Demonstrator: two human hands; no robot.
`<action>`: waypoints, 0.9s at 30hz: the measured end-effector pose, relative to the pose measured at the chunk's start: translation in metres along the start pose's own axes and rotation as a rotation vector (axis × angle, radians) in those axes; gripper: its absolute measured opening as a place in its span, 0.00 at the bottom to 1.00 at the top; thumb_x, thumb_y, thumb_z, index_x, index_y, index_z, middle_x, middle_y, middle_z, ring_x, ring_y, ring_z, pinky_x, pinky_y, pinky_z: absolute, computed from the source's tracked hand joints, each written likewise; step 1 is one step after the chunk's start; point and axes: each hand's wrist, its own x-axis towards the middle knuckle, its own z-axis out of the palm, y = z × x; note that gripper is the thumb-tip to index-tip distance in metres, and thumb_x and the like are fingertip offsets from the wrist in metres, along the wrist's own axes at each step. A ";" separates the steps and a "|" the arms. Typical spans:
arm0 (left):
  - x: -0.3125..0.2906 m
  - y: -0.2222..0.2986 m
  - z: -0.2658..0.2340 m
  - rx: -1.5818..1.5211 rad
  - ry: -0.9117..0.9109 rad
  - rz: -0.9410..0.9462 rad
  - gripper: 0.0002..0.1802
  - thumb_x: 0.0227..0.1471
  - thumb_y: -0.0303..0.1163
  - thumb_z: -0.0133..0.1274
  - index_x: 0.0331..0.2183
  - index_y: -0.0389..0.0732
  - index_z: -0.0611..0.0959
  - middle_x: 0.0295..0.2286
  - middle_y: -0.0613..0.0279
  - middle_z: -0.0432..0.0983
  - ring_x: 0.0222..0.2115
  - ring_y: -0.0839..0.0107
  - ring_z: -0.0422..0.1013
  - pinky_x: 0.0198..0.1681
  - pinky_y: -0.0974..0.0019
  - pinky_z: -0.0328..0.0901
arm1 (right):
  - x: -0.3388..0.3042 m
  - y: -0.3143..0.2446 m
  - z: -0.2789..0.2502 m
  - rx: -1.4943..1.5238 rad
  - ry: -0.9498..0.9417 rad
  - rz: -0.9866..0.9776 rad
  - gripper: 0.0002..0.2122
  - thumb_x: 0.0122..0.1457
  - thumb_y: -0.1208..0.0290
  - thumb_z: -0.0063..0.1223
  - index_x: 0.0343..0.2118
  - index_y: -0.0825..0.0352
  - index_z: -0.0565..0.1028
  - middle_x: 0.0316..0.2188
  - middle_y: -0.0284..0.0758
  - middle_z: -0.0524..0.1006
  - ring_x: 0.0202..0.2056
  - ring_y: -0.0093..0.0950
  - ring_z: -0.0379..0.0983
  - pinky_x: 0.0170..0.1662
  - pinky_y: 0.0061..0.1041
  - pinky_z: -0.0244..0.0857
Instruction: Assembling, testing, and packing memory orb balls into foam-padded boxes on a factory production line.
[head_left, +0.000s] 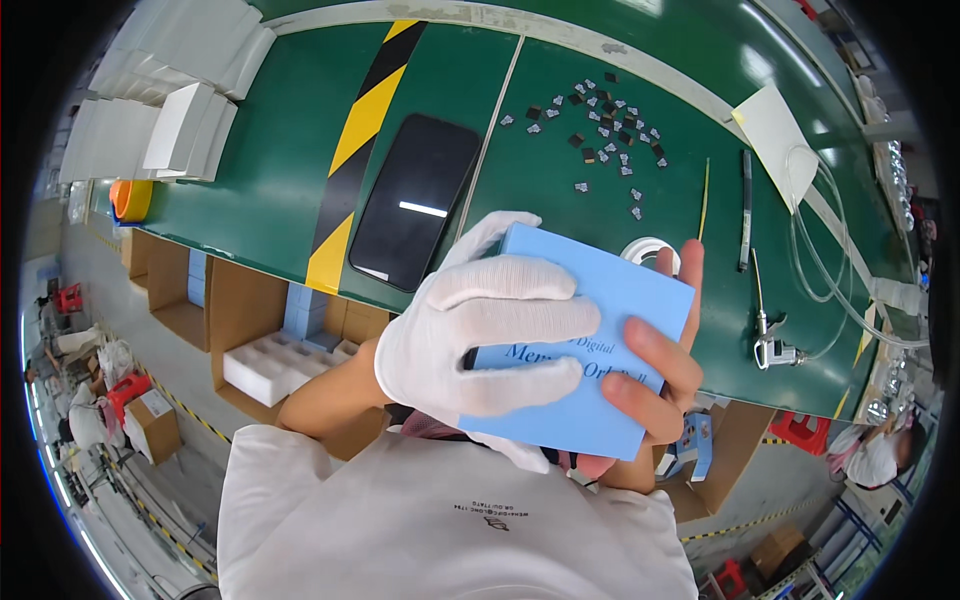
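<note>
A light blue box [600, 285] with dark printed lettering is held up in front of my chest, between both hands. My left hand [490, 320], in a white knit glove, lies across its face with the fingers bent over it. My bare right hand [665, 375] grips the opposite side, two fingers on the face and others reaching behind the edge. Part of the print is covered by my gloved fingers. Just beyond the box, a white ring-shaped item [648, 250] is partly hidden by my right fingers.
On the green table [270, 130] lie a black phone [415, 200], several small memory cards [605, 125], a black pen-like tool [746, 210] and an air gun [772, 345] with a clear hose. White boxes [185, 130] are stacked at the far left. Open cartons [235, 345] sit below the front edge.
</note>
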 end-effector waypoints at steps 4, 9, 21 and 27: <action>0.005 0.006 -0.004 -0.024 -0.018 -0.044 0.31 0.44 0.63 0.67 0.37 0.46 0.83 0.44 0.50 0.77 0.44 0.53 0.72 0.52 0.28 0.66 | 0.004 -0.007 -0.003 0.002 -0.010 0.027 0.30 0.63 0.32 0.44 0.44 0.58 0.79 0.50 0.45 0.77 0.52 0.70 0.69 0.57 0.74 0.62; 0.012 0.011 -0.013 -0.049 -0.110 -0.070 0.31 0.42 0.62 0.68 0.41 0.49 0.85 0.49 0.57 0.77 0.49 0.53 0.72 0.47 0.29 0.64 | 0.007 -0.007 -0.002 0.009 0.019 0.041 0.29 0.63 0.34 0.46 0.40 0.59 0.82 0.49 0.44 0.77 0.50 0.68 0.71 0.56 0.74 0.62; 0.019 0.012 -0.021 -0.056 -0.247 -0.066 0.22 0.44 0.55 0.68 0.40 0.56 0.85 0.48 0.68 0.78 0.50 0.63 0.71 0.45 0.29 0.64 | 0.010 -0.011 -0.003 -0.010 -0.021 0.053 0.25 0.65 0.39 0.47 0.39 0.60 0.81 0.48 0.40 0.79 0.47 0.74 0.70 0.51 0.74 0.68; 0.016 0.013 -0.018 -0.083 -0.211 -0.079 0.18 0.43 0.49 0.69 0.39 0.62 0.86 0.47 0.72 0.78 0.49 0.66 0.72 0.43 0.29 0.64 | 0.013 -0.016 -0.005 -0.007 -0.065 0.106 0.24 0.66 0.40 0.47 0.40 0.60 0.80 0.49 0.39 0.79 0.46 0.74 0.70 0.52 0.73 0.68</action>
